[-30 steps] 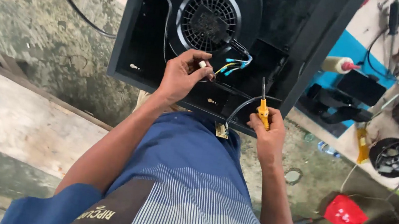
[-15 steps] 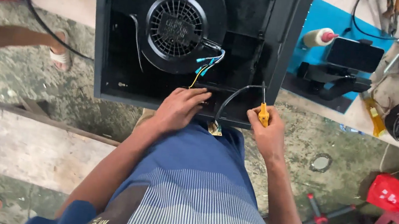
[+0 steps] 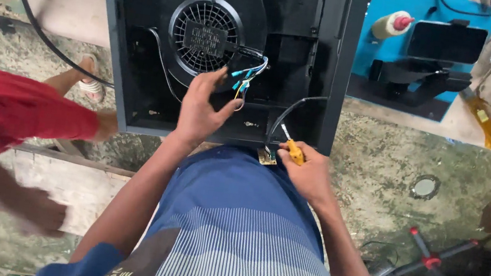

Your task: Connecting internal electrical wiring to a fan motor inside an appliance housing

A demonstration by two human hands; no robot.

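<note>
Left hand pinches wires by fan; right hand clamped on screwdriver (tip near board): tugging could snap a lead.

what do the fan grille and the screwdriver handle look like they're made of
Fan grille: likely moulded plastic, matte black, judging by its fine, even ribs and dull surface; painted metal cannot be ruled out. Screwdriver handle, in the right hand: probably glossy yellow plastic, smooth and evenly coloured, with a thin, bright metal shaft.
</note>
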